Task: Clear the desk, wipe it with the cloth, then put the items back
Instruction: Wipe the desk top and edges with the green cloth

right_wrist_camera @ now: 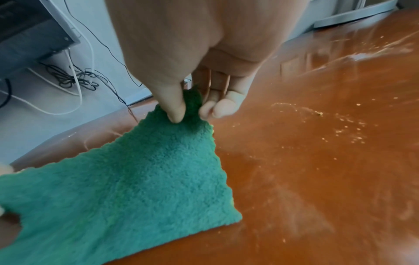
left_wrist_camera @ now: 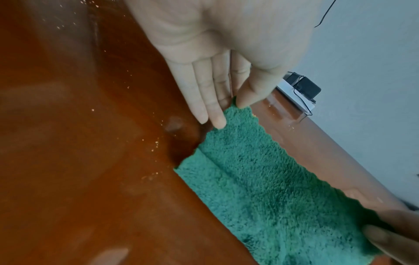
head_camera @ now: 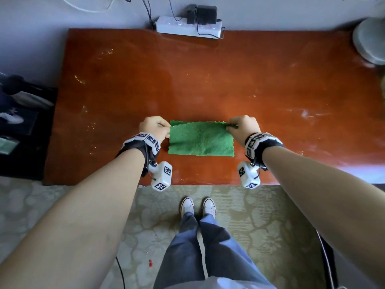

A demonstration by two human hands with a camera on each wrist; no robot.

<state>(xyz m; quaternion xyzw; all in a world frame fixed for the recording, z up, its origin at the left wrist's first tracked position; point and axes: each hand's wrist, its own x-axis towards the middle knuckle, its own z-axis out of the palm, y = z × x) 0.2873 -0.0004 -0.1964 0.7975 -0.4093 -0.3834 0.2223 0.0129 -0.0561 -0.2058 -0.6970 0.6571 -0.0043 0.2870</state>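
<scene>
Cloth: the green cloth [head_camera: 201, 138] lies flat on the tabletop [head_camera: 208, 84], near the front edge and about midway across, with its far edge raised between the two hands.
Left hand: the left hand [head_camera: 153, 127] pinches the cloth's far-left corner between thumb and fingers [left_wrist_camera: 209, 100]; the other fingers lie straight and close together beside the pinch.
Right hand: the right hand [head_camera: 242, 128] pinches the far-right corner, with thumb and fingers [right_wrist_camera: 174, 105] bunching a small tuft of fabric.
Stage: by judgement the tabletop is cleared and the wiping is about to begin or is under way; crumbs [right_wrist_camera: 347, 123] and pale smears show on the wood.
Risk, grip: both holds catch only the corner tips, so a pull with pressure could slip the cloth free of one hand.
Risk, coverage: held by the corners alone, the middle may skim over the grit rather than press on it, leaving streaks.
Risk, crumbs: a pull toward the front edge would likely push crumbs onto the carpet [head_camera: 239, 215].
Risk, far edge: a power strip [head_camera: 187, 28] with plugged cables sits at the back; a long forward sweep could snag or nudge it.
</scene>
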